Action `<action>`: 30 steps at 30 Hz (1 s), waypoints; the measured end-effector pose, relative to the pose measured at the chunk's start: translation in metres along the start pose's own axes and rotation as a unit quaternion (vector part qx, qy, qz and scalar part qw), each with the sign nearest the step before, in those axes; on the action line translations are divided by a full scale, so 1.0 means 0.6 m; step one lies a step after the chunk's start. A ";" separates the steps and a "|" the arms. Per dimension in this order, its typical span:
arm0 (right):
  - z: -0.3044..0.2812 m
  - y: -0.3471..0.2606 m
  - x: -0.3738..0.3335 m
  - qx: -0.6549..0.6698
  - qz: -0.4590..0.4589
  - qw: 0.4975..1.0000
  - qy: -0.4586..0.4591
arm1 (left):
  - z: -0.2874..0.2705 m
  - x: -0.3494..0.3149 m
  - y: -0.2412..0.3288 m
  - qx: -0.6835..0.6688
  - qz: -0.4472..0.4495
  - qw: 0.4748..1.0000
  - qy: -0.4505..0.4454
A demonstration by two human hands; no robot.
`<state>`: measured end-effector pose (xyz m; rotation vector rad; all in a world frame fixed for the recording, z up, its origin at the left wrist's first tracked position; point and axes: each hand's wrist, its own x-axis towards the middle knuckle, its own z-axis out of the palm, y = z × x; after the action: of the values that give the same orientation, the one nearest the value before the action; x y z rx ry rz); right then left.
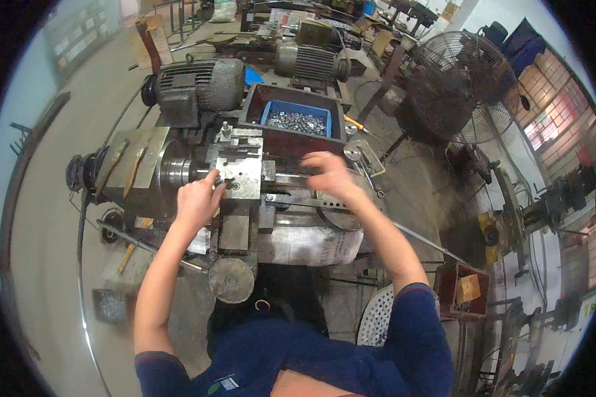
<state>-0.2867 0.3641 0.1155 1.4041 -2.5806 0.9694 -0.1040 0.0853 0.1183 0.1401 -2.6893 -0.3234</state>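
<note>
Left hand [197, 200] half-closed, fingertips on the steel tool block [240, 169] mid-frame; right hand [331, 177] motion-blurred, grip unclear.

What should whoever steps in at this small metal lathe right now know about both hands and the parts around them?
Left hand: fingers on the grey steel tool block by the lathe's chuck; no held part visible.
Right hand: blurred, fingers spread above the lathe bed, near the round metal handwheel; whether it holds anything cannot be told.
Blue plastic tray of small silvery metal pieces sits in the dark red bin behind the lathe.
Done: no finished pieces can be told apart.
Left: the tray is well filled.
</note>
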 end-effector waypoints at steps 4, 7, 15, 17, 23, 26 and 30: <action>-0.100 0.143 -0.063 -0.081 0.365 0.926 0.058 | -0.030 -0.069 -0.011 -0.041 -0.073 0.996 -0.023; -0.094 0.293 -0.135 -0.227 0.394 0.889 0.044 | -0.036 -0.149 -0.050 -0.040 -0.122 0.990 -0.054; 0.005 0.546 -0.210 0.022 0.421 0.905 -0.048 | 0.026 -0.252 -0.083 0.011 -0.170 0.985 -0.026; -0.060 0.663 -0.253 -0.050 0.441 0.896 0.027 | 0.048 -0.217 -0.084 -0.052 -0.175 0.982 -0.035; 0.033 0.445 -0.139 -0.086 0.442 0.893 0.010 | 0.024 -0.263 -0.097 0.011 -0.240 0.968 -0.069; -0.093 0.393 -0.185 0.015 0.416 0.907 0.068 | 0.045 -0.243 -0.097 -0.042 -0.190 0.981 -0.020; -0.160 0.255 -0.195 -0.021 0.290 0.941 0.175 | 0.046 -0.241 -0.092 -0.050 -0.188 0.981 0.018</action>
<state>-0.3596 0.5633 0.0781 0.3873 -2.7356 1.0819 0.0177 0.0590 0.0223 0.6215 -2.5924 -0.5627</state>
